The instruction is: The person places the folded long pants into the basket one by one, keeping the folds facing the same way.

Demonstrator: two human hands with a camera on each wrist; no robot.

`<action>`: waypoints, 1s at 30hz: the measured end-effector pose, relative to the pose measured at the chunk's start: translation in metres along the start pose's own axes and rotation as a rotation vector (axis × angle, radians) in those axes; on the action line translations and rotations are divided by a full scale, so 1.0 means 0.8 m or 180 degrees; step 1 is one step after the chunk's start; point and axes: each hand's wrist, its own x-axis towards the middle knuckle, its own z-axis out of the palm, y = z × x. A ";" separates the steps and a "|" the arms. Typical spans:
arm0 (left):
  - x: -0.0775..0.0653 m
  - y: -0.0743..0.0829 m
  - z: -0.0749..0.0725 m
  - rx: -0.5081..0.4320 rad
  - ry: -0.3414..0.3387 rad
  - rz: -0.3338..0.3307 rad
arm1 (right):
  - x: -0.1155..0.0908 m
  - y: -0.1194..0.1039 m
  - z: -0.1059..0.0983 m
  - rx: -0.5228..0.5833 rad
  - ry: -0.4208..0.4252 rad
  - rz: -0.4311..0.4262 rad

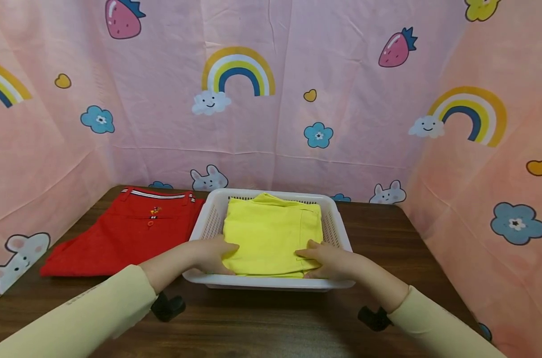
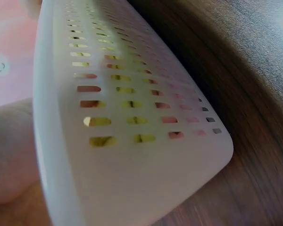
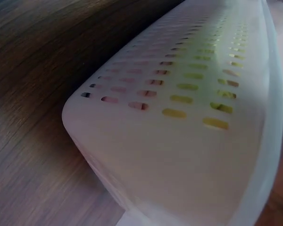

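A folded yellow garment point(image 1: 271, 238) lies flat inside a white plastic basket point(image 1: 280, 283). My left hand point(image 1: 210, 252) reaches over the basket's left rim, its fingertips at the garment's left edge. At the opposite end, my right hand point(image 1: 333, 261) rests on the garment's right side, fingers over the cloth and thumb by the near corner. In the left wrist view, the slotted basket wall point(image 2: 127, 174) fills most of the picture, with yellow and reddish patches behind the slots. A similar wall point(image 3: 160, 150) hides most of the right hand in the right wrist view.
A folded red garment point(image 1: 132, 228) with a striped waistband lies on the dark wooden table point(image 1: 262, 323), left of the basket. Behind and at both sides hangs a pink patterned cloth point(image 1: 298, 69).
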 end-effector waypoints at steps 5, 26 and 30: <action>0.001 0.004 0.000 0.0043 -0.0086 -0.0098 | 0.002 -0.005 0.000 -0.0118 -0.0052 0.0127; 0.014 -0.023 -0.017 -0.0626 -0.0154 -0.0056 | -0.007 0.013 0.001 0.0590 -0.0089 0.0028; 0.015 -0.023 -0.014 -0.0583 -0.0085 -0.0004 | -0.008 0.015 0.003 0.0589 -0.0021 -0.0016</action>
